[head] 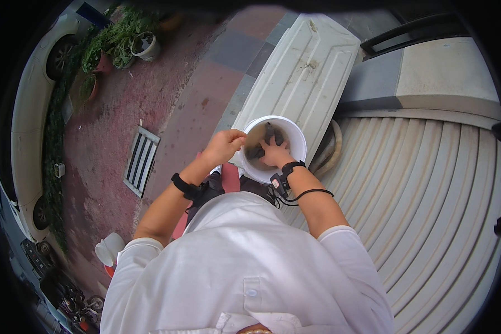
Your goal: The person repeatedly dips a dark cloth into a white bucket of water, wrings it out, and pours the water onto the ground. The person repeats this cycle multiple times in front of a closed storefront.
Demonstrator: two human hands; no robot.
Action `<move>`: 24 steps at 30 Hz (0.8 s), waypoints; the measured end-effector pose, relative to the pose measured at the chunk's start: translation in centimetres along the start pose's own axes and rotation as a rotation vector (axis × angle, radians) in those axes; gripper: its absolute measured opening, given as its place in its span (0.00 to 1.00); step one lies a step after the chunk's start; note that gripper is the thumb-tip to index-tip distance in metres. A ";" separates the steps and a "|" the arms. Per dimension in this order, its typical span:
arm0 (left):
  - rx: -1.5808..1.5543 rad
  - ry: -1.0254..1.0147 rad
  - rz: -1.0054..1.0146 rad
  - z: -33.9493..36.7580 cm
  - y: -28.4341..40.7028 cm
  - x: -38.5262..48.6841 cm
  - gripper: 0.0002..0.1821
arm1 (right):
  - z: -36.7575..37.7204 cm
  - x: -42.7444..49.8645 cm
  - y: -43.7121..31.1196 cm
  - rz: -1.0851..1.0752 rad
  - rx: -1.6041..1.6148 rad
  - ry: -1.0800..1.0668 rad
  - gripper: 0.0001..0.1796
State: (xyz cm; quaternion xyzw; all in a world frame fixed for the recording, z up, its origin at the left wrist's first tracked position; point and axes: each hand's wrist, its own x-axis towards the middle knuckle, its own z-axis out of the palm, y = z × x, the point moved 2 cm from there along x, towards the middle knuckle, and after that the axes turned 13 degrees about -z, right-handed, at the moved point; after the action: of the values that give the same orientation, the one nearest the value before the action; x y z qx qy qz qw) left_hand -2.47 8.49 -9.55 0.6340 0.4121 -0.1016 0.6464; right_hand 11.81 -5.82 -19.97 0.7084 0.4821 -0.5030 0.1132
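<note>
A round white plastic bucket (pixel 297 130) stands at the near end of a long white ribbed panel (pixel 292 83). Murky water fills its lower part, with several dark objects (pixel 271 131) in it that I cannot identify. My right hand (pixel 275 153) reaches down inside with its fingers spread over the dark objects; whether it grips one cannot be told. At the bucket's left rim is my left hand (pixel 225 146), fingers bent and thumb towards the rim; its fingertips are partly hidden. Both wrists wear black straps, the right one with a small device and a cable.
Ribbed metal shutter (pixel 401 167) rises at the right, with a coiled hose (pixel 334 146) beside it. Left on the red pavement are a metal drain grate (pixel 142 160), potted plants (pixel 146 46) and a white container (pixel 110 249). Parked cars (pixel 31 125) line the far left.
</note>
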 end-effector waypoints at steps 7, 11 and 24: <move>-0.007 0.026 -0.032 -0.9 -1.0 -0.7 0.15 | -1.5 0.4 -0.9 -0.113 -0.070 0.159 0.41; -0.003 0.032 -0.022 -1.3 -0.8 -0.9 0.15 | -2.0 0.2 0.2 -0.092 -0.107 0.325 0.39; -0.042 0.067 0.015 -2.1 -1.9 -0.5 0.13 | -3.7 -4.1 0.0 -0.221 0.140 0.370 0.27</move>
State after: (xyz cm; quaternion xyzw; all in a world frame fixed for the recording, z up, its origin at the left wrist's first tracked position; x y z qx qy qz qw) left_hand -4.91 9.88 -10.29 0.6266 0.4307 -0.0665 0.6460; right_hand 13.96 -5.75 -14.89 0.7376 0.5332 -0.4060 -0.0824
